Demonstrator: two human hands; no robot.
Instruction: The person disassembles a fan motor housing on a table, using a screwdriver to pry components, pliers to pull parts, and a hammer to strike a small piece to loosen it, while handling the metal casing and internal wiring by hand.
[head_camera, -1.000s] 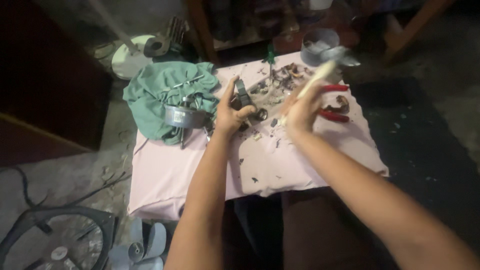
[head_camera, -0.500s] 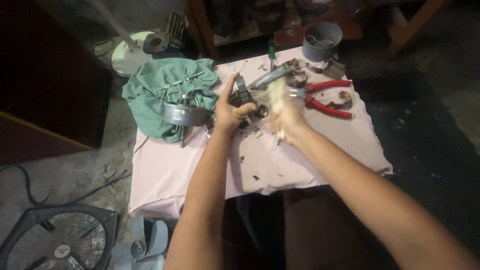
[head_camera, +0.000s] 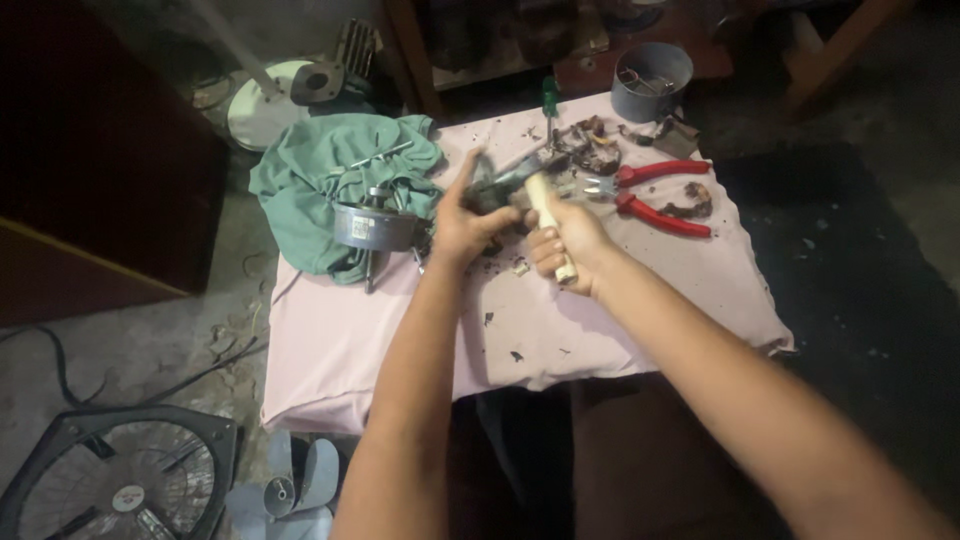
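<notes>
A dark metal part (head_camera: 490, 190) is gripped by the left hand (head_camera: 470, 225); the hammer (head_camera: 540, 195), clenched in the right hand (head_camera: 570, 245), slants up-left onto it.

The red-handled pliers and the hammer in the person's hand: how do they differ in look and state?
The red-handled pliers lie untouched on the pink cloth, while the hammer is gripped in the right hand. The pliers have two red grips spread apart; the hammer has a single pale wooden handle. The pliers rest flat, the hammer is raised over the dark part held by the left hand. Both have metal working ends.
</notes>
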